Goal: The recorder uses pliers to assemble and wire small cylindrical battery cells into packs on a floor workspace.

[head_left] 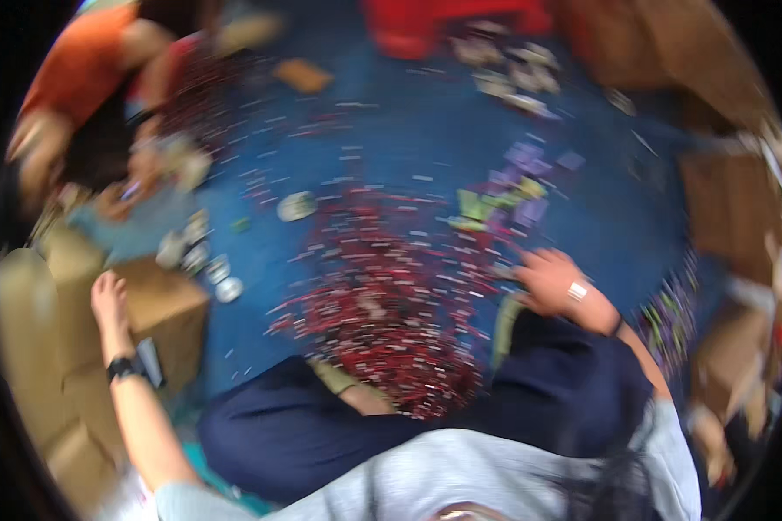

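Sorting or gathering of small, slender red-and-white pieces [408,347] appears to be the step in hand. They lie in a loose heap on the blue floor [617,226], leftward of the right hand [547,282] and level with or below its grip. Flat lime-green pieces [473,210] and flat purple pieces [526,158] lie beyond that grip, apart from the heap. Blur prevents a finding on whether the right grip pinches anything. Left hand [109,300] is raised by a brown cardboard box [169,300]; its closure cannot be determined. Next move, in judgement, calls for a light fingertip pinch, selecting single pieces without scattering neighbours.
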The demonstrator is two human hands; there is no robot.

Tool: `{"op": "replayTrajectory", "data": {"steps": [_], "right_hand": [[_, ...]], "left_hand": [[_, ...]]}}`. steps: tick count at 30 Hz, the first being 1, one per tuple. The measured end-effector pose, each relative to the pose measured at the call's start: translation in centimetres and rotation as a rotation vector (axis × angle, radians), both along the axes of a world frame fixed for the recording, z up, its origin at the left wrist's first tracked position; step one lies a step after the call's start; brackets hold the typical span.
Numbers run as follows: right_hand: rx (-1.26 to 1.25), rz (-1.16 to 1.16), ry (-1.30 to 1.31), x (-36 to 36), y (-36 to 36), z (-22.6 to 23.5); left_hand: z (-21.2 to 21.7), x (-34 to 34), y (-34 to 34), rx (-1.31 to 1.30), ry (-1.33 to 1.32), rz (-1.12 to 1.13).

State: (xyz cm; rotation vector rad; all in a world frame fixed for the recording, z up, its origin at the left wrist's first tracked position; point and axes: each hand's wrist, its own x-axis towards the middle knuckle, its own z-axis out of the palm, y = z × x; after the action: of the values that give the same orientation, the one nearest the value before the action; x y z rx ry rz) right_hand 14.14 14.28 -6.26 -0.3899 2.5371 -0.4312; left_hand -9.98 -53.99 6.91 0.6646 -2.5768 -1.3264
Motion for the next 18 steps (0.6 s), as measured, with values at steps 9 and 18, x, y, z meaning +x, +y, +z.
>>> {"op": "replayTrajectory", "data": {"steps": [9, 18], "right_hand": [[0.269, -0.158, 0.015, 4.2, 4.1, -3.2], [0.06, -0.402, -0.116, 7.3, 6.9, -3.4]], "left_hand": [[-12.4, 2.9, 48.2, -0.543, -0.398, -1.567], [-23.4, 11.2, 62.1, -0.347, -0.076, -1.422]]}}
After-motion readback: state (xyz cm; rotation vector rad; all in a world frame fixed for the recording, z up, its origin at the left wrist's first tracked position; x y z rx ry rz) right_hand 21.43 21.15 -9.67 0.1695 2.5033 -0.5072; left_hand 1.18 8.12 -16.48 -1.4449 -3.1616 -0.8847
